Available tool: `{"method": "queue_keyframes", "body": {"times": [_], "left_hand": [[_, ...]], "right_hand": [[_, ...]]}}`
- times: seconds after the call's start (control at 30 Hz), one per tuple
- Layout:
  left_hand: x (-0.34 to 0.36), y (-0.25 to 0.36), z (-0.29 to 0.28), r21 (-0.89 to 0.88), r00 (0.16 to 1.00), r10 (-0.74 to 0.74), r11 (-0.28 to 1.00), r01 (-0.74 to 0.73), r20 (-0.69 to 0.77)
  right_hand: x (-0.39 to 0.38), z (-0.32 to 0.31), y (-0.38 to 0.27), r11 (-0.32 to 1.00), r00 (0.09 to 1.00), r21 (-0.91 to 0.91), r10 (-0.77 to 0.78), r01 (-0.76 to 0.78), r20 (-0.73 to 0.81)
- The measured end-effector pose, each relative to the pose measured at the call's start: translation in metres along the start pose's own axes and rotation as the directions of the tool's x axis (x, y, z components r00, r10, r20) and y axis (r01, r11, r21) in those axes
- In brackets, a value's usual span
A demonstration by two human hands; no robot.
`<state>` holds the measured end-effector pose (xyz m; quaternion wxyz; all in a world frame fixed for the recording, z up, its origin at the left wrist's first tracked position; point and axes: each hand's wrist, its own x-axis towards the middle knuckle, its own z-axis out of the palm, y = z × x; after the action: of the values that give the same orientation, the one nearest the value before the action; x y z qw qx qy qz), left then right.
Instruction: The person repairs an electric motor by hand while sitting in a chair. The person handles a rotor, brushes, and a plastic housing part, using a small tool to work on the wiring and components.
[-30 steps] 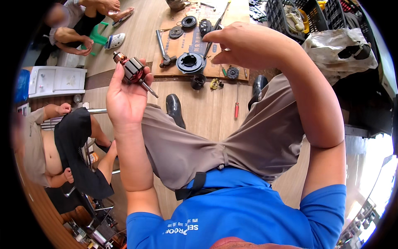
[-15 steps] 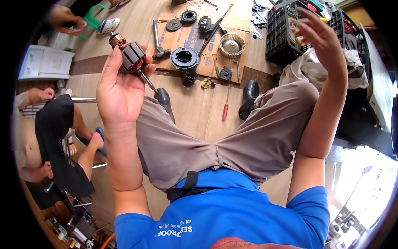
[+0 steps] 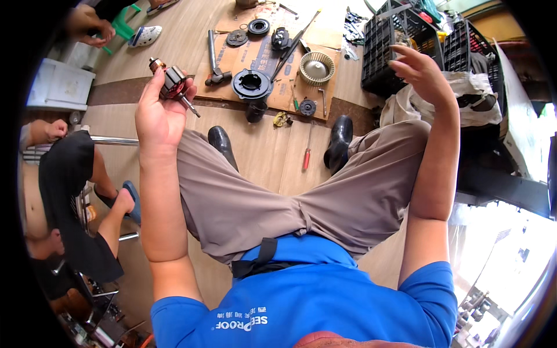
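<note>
In my left hand (image 3: 160, 119) is a motor armature (image 3: 172, 82), its copper commutator end pointing up and left and its steel shaft slanting down to the right. My fingers and thumb wrap round its dark laminated core. My right hand (image 3: 428, 81) hangs in the air at the right, near the black crates, its fingers apart and holding nothing. On the floor between them lies a cardboard sheet (image 3: 278, 98) bearing a round black motor housing (image 3: 252, 84), a cream blower wheel (image 3: 317, 68) and a hammer (image 3: 216, 66).
A red-handled screwdriver (image 3: 306, 159) lies on the floor between my black boots (image 3: 339, 139). A yellow part (image 3: 281, 119) sits by the cardboard. Black plastic crates (image 3: 397, 46) stand at the right, beside a white sack (image 3: 473, 95). Another person's legs (image 3: 107, 220) are at the left.
My left hand, still holding the armature, has moved slightly left, and the armature has turned a little. My right hand has come down and left, its fingers still apart. The whole view has shifted somewhat.
</note>
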<state>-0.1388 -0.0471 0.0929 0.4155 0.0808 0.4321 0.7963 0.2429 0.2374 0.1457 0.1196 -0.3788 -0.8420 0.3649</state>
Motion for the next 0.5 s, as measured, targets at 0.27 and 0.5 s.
{"method": "queue_keyframes", "body": {"times": [0.27, 0.5], "left_hand": [[-0.007, 0.001, 0.001, -0.056, 0.999, 0.045, 0.997, -0.045, -0.001], [-0.011, 0.011, -0.013, -0.085, 0.998, 0.018, 0.996, -0.023, -0.055]], "right_hand": [[-0.065, 0.029, 0.130, 0.752, 0.829, 0.650, 0.430, -0.110, -0.357], [-0.147, 0.129, 0.255, 0.454, 0.681, 0.663, 0.723, -0.595, 0.117]]}}
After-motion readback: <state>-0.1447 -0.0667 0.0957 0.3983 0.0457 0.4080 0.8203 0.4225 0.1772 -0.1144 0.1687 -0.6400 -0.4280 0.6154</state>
